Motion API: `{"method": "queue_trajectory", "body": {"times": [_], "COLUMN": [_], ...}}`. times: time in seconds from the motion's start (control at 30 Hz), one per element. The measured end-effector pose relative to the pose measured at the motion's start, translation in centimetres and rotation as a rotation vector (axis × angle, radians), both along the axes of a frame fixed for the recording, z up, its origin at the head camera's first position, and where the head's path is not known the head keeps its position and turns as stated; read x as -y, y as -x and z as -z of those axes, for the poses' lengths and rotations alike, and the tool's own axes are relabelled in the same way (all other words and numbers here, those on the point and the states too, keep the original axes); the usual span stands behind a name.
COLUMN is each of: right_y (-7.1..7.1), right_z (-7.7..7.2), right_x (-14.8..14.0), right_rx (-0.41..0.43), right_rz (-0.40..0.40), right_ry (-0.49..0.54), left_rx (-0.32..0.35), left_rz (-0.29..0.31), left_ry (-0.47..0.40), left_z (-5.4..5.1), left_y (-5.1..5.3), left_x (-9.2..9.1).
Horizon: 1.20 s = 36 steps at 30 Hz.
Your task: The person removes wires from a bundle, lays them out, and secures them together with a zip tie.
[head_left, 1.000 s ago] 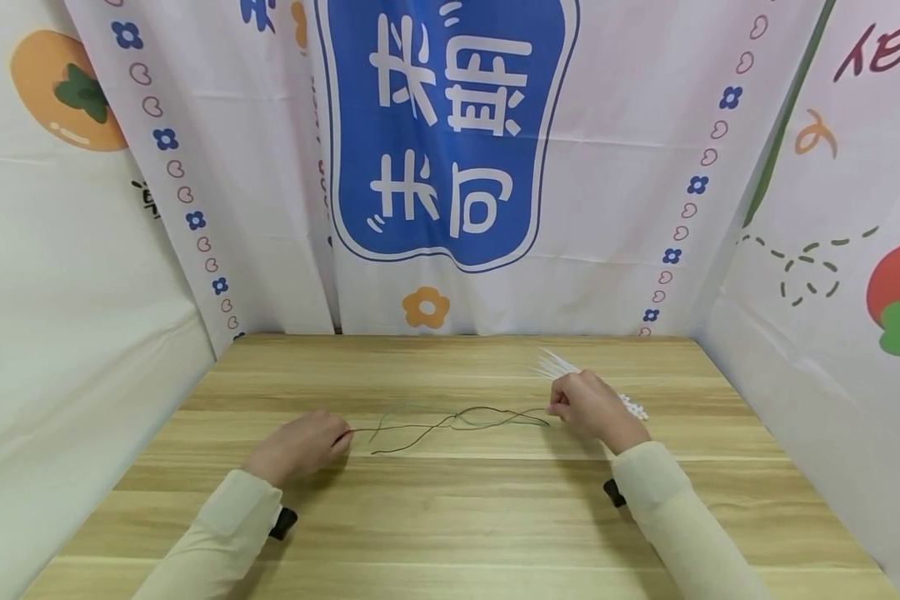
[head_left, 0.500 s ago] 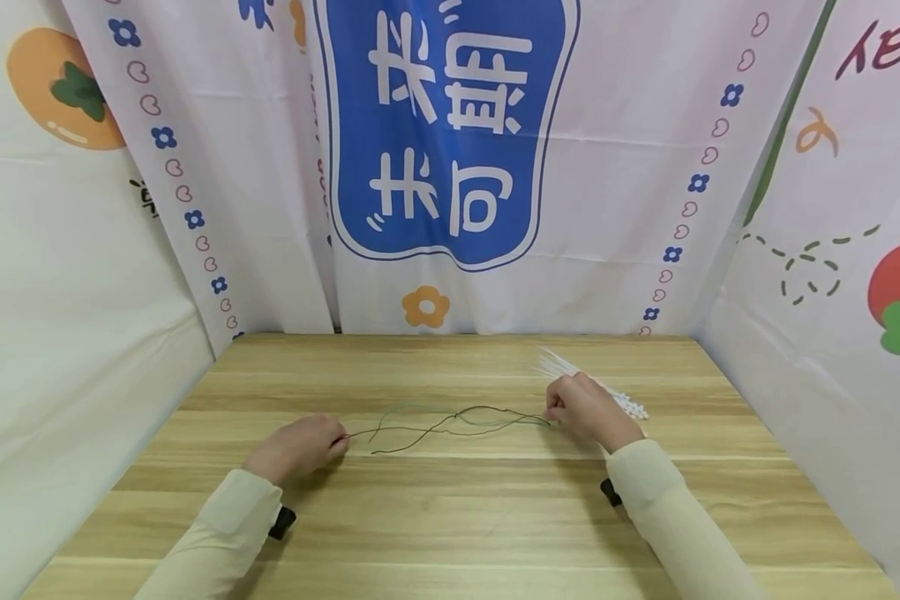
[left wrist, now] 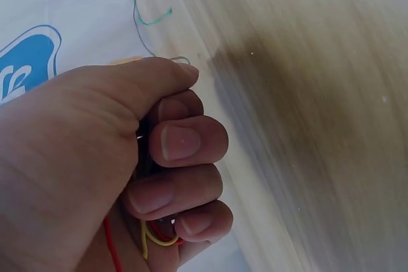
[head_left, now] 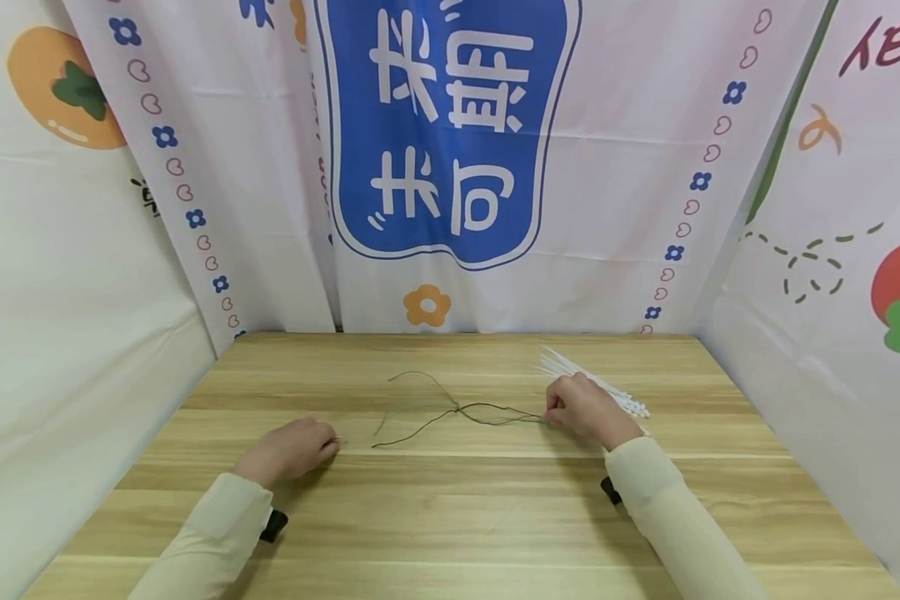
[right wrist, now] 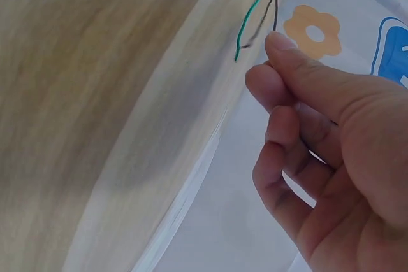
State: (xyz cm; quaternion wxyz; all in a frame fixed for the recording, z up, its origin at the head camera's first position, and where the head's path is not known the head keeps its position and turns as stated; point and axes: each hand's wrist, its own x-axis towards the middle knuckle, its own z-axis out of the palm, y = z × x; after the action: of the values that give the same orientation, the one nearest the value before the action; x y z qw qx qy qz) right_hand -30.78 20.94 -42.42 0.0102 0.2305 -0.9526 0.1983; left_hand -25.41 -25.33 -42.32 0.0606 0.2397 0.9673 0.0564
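Thin wires lie crossed on the table between the hands: a green wire (head_left: 487,423), a black wire (head_left: 420,431) and a thin greyish strand (head_left: 427,377) arching toward the back. My left hand (head_left: 292,450) is curled at the left; in its wrist view, a red wire (left wrist: 111,243) and a yellow wire (left wrist: 144,240) show under the curled fingers. A grey strand (left wrist: 143,39) runs near that thumb tip; I cannot tell whether it is pinched. My right hand (head_left: 588,408) pinches the end of a dark wire (right wrist: 276,11) between thumb and forefinger.
A bundle of white cable ties (head_left: 570,365) lies beside and partly behind the right hand. Printed cloth (head_left: 607,208) hangs behind and at both sides of the wooden table (head_left: 450,517).
My left hand has drawn slightly left and toward me. The strand that ran to it now arches toward the back of the table. My right hand is almost unmoved.
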Motion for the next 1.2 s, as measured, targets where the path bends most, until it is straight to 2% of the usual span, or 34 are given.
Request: {"method": "queue_trajectory", "body": {"times": [0.17, 0.47, 0.63, 0.77, 0.9, 1.2], "right_y": [0.1, 0.0, -0.1, -0.2, -0.4, -1.1], "right_z": [0.0, -0.2, -0.5, -0.7, -1.1, -1.6], "right_x": [-0.1, 0.1, 0.4, 0.8, 1.2, 1.9], "right_rx": [0.001, -0.044, -0.064, -0.086, -0.106, -0.04], "right_rz": [-0.008, 0.012, -0.029, -0.063, -0.097, -0.14], "right_ry": [0.009, 0.0, 0.023, 0.038, 0.049, 0.063], "left_rx": [-0.024, -0.019, 0.008, 0.05, 0.077, 0.104], "left_rz": [0.035, 0.056, 0.102, 0.148, 0.165, 0.198], "left_ry": [-0.019, -0.075, -0.137, -0.201, -0.228, -0.271], "left_z": [0.1, -0.2, -0.6, -0.5, -0.5, -1.0], "left_y": [-0.1, -0.1, 0.1, 0.4, 0.5, 0.3], "left_x": [-0.2, -1.4, -2.3, -3.0, -3.7, -5.9]}}
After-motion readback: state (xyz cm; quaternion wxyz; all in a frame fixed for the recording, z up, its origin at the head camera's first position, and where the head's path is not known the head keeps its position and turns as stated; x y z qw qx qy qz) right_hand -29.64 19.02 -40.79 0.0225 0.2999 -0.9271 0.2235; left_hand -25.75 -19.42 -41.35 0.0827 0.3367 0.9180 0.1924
